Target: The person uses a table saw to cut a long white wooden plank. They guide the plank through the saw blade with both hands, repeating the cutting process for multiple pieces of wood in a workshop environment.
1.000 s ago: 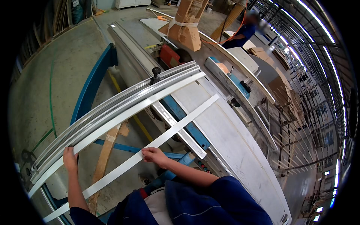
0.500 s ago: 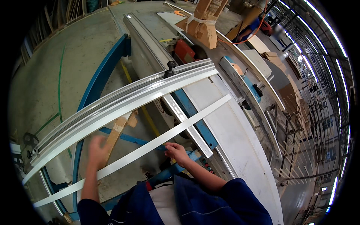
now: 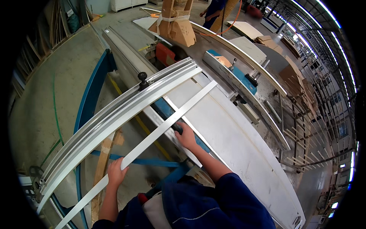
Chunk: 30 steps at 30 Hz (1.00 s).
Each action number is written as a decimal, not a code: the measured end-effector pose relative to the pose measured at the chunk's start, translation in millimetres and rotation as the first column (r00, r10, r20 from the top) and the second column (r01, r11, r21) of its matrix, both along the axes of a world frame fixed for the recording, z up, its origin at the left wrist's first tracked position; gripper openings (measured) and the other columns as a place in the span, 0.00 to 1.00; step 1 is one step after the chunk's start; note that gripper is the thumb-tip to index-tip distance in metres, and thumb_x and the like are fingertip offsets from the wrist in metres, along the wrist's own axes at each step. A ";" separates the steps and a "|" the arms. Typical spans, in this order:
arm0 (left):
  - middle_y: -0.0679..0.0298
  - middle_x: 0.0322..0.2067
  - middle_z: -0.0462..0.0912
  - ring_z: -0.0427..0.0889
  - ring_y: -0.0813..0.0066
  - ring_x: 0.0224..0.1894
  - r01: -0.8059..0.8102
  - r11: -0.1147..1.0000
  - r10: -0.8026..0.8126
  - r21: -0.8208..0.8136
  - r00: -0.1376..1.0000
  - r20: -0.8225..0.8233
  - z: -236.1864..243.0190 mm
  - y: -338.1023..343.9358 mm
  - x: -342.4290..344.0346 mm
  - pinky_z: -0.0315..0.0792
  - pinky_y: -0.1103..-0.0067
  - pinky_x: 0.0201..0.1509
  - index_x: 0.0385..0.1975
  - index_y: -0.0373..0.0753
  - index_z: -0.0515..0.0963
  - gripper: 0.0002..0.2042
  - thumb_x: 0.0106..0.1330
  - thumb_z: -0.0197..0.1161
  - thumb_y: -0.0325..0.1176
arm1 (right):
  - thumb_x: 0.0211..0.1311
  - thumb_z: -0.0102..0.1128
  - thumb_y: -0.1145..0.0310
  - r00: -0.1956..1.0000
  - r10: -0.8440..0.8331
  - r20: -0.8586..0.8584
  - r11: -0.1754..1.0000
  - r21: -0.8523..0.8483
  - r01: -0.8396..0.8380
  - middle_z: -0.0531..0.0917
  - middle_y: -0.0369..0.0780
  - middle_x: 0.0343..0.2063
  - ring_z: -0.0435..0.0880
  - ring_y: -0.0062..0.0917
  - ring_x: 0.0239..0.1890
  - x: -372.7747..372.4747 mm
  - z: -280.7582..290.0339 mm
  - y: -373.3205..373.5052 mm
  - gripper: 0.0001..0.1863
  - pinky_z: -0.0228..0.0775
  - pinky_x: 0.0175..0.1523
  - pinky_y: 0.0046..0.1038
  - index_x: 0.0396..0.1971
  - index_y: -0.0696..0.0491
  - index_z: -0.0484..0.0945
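My left hand (image 3: 117, 171) is wrapped round a long white strip (image 3: 150, 139), which runs diagonally from the lower left up onto the white sliding table (image 3: 244, 149). My right hand (image 3: 185, 136) is closed on a dark handle (image 3: 178, 129) just below that strip, by the table's blue rail (image 3: 164, 107). Another white strip (image 3: 91, 141) lies along the silver fence (image 3: 108, 110), which has a black knob (image 3: 142, 82) on it. Beneath the strips a brown wooden board (image 3: 103, 156) slants down among blue frame members (image 3: 135, 160).
A red machine part (image 3: 165, 55) and a wooden hood (image 3: 182, 30) stand beyond the fence. At top, a person (image 3: 212, 13) in blue stands by a ribbed hose. Stacked sheets (image 3: 68, 15) lean at upper left, a rack with rods (image 3: 305, 141) is at right, and green-lined floor (image 3: 45, 103) lies left.
My left hand has left the fence-side strip and now grips the middle strip. My right hand has moved up and right from that strip onto the dark handle. The view has shifted slightly.
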<state>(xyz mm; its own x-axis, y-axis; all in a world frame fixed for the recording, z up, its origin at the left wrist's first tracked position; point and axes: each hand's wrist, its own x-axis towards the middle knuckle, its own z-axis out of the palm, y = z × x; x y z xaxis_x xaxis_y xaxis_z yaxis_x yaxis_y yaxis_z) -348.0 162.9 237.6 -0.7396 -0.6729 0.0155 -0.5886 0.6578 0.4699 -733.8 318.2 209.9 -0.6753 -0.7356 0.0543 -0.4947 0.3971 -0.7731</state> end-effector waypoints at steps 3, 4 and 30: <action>0.53 0.47 0.86 0.81 0.49 0.52 -0.054 0.998 0.056 -0.028 0.994 0.091 -2.3 -13.1 -41.2 0.72 0.60 0.58 0.57 0.38 0.80 0.28 0.54 0.80 0.33 | 0.61 0.72 0.64 0.968 0.162 -0.192 0.984 0.107 -0.144 0.71 0.56 0.70 0.70 0.51 0.72 -57.6 -0.9 -26.3 0.38 0.65 0.76 0.43 0.69 0.60 0.68; 0.53 0.47 0.86 0.81 0.49 0.53 -0.071 0.997 0.074 -0.030 0.987 0.141 -2.5 -16.9 -51.3 0.71 0.60 0.59 0.57 0.39 0.81 0.28 0.54 0.80 0.33 | 0.61 0.73 0.62 0.942 0.207 -0.265 0.974 0.147 -0.172 0.70 0.55 0.71 0.66 0.52 0.74 -80.4 -6.9 -35.4 0.41 0.61 0.78 0.44 0.71 0.60 0.66; 0.51 0.61 0.70 0.74 0.44 0.62 -0.407 0.856 0.481 -0.319 0.853 0.201 19.1 -112.0 -89.7 0.73 0.58 0.65 0.62 0.43 0.73 0.46 0.35 0.89 0.28 | 0.46 0.79 0.44 0.740 0.454 -0.496 0.849 -0.011 -0.529 0.81 0.43 0.62 0.76 0.42 0.69 -251.1 -47.3 -171.9 0.44 0.60 0.80 0.44 0.63 0.51 0.79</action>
